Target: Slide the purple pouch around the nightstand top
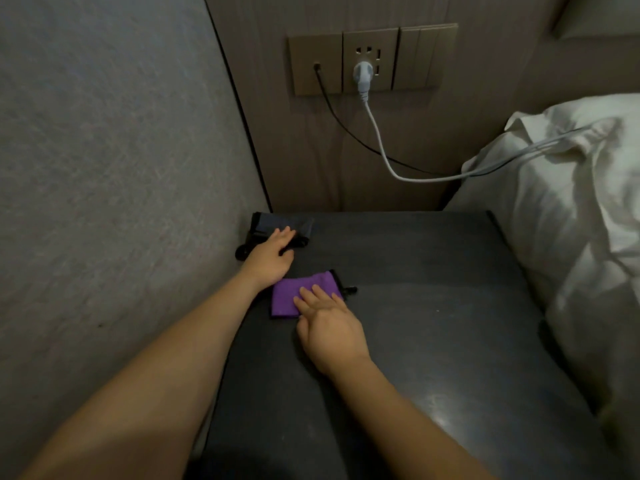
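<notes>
A white pillow (568, 209) fills the right edge beside the dark tabletop (433, 323). At centre, the left hand (272, 258) lies flat, fingers straight, on a grey-black cloth (294, 225) against the wall; the right hand (329, 323) presses spread fingers on a folded purple cloth (289, 296), pinning it. No legible writing.

A dark bedside table (433, 306) carries two folded cloths — a purple cloth (289, 294) mid-left, a grey-black cloth (277, 225) (far-left corner) — each under a hand.
</notes>
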`<state>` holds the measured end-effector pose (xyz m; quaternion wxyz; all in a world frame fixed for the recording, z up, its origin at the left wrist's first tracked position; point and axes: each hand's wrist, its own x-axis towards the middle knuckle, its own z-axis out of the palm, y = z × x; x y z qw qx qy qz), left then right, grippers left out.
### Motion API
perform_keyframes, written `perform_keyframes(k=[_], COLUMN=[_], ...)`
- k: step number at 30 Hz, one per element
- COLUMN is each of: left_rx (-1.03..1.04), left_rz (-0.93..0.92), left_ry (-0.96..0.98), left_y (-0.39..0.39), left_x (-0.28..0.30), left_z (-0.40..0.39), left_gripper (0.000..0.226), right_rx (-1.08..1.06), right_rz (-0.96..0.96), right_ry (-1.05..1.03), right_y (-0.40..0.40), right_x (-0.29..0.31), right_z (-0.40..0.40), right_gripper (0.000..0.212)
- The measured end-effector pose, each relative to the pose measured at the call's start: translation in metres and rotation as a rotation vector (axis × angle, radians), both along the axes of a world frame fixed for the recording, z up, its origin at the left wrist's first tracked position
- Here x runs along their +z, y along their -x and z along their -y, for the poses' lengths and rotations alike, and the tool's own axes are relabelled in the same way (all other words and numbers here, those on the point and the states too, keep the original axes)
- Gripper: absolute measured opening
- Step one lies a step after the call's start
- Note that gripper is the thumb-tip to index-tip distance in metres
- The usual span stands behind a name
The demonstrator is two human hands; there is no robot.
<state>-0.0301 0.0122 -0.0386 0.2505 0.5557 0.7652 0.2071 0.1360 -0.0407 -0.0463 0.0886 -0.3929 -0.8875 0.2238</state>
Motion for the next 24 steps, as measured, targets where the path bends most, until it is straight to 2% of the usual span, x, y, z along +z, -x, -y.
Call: perform_keyframes(k=[6, 10, 13, 17, 24], left_rx=[-0.054, -0.006, 0.091, 0.099, 0.136], left_rz=[-0.218, -0.389, -0.330, -0.160, 0.021], left_ry=[-0.072, -0.178, -0.242, -0.232, -0.205], left_y=[-0.009, -0.019, -0.024, -0.022, -0.019], left_x=[-0.005, -0.014, -0.019, -0.019, -0.013], left_z=[0.006, 0.020, 0.031, 0.038, 0.037], left_gripper=[0.057, 0.052, 0.043, 0.039, 0.037], right_rx=[-0.144, -0.296, -0.418, -0.567, -0.713], right_rz=[0.073, 0.118, 0.144, 0.178, 0.175], right_ry=[-0.028, -0.050, -0.067, -0.054, -0.050], right_y=[-0.070, -0.120, -0.161, -0.202, -0.172], right_x=[0.001, 0.000, 0.002, 0.002, -0.004], right_z=[-0.031, -0.058, -0.079, -0.095, -0.063], right_gripper=[0.046, 0.058, 0.041, 0.041, 0.044])
